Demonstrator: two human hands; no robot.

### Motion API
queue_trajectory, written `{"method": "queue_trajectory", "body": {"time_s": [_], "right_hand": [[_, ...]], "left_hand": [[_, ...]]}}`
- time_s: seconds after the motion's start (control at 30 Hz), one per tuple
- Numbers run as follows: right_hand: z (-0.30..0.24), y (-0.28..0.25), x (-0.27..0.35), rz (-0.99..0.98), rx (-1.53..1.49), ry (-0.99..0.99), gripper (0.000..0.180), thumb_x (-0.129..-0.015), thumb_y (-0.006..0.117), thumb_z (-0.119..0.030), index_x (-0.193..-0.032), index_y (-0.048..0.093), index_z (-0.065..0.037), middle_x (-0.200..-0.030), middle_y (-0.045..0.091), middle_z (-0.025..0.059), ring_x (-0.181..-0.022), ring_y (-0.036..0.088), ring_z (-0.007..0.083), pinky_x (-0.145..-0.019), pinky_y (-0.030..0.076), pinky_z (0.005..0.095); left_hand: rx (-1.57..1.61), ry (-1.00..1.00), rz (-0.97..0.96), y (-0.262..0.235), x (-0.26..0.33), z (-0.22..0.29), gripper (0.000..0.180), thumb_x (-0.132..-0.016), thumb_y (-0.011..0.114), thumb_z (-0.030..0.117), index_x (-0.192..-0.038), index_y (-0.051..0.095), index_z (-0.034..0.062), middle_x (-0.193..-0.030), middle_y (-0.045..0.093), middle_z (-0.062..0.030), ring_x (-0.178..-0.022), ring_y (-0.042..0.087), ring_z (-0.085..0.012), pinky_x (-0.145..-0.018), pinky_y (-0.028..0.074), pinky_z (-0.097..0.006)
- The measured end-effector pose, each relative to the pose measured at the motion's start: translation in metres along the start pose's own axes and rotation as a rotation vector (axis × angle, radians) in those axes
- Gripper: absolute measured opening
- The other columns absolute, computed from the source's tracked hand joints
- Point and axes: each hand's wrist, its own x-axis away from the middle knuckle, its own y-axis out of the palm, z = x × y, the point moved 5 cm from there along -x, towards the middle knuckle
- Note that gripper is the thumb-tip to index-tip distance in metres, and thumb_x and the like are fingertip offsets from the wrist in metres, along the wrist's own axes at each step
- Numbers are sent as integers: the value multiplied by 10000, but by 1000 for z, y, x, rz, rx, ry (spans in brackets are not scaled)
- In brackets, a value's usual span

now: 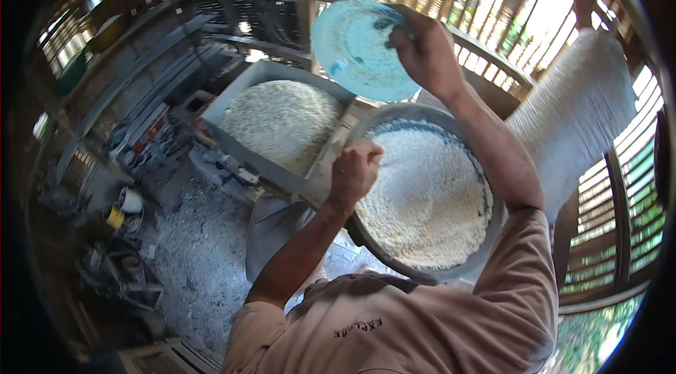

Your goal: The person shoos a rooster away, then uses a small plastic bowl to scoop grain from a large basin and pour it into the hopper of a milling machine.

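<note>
My right hand (pixel 426 50) grips the edge of a round, light blue plastic plate (pixel 362 46), worn and dusted with white. The plate is raised beyond a large round grey tub (pixel 498 222), tilted so its face shows. White, crumbly grains (pixel 422 198) fill much of the tub. At the tub's left rim is my left hand (pixel 355 173), its fingers curled closed; what they hold, if anything, is hidden. To the left of the tub, a rectangular grey hopper (pixel 218 110) holds a heap of pale grains (pixel 278 120).
A tall whitish sack (pixel 577 113) stands at the right, beside the slatted wall (pixel 507 8). Machine parts (pixel 158 127) lie left of the hopper. A small white-and-yellow container (pixel 127 208) sits at far left. The floor (pixel 197 254) is dusty white.
</note>
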Motion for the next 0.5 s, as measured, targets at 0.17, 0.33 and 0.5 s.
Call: {"method": "queue_trajectory", "body": {"time_s": [0.17,0.33,0.5], "right_hand": [[16,-65,101,-203,402,80,364,-814,598,-49,-1162,659,-137,-880,699,83,-685,679,265,-633,549,383],[77,-5,300,-847,613,307,289,-874,549,-108,-1143,644,-155,-858,678,86,-708,687,252,-633,551,415],[62,0,287,-726,485,333,205,-807,565,-102,-984,668,-89,-808,673,112,-727,680,316,-635,526,444]], "left_hand": [[2,-4,-114,4,0,-4,74,-845,671,134,-891,711,93,-889,711,-103,-849,687,-303,-736,531,-399],[-6,7,-328,21,-1,12,102,-829,702,156,-901,714,85,-837,717,-102,-800,701,-262,-720,536,-372],[57,129,-478,42,-9,55,142,-804,728,188,-870,705,64,-783,708,-95,-751,690,-249,-721,532,-364]]}}
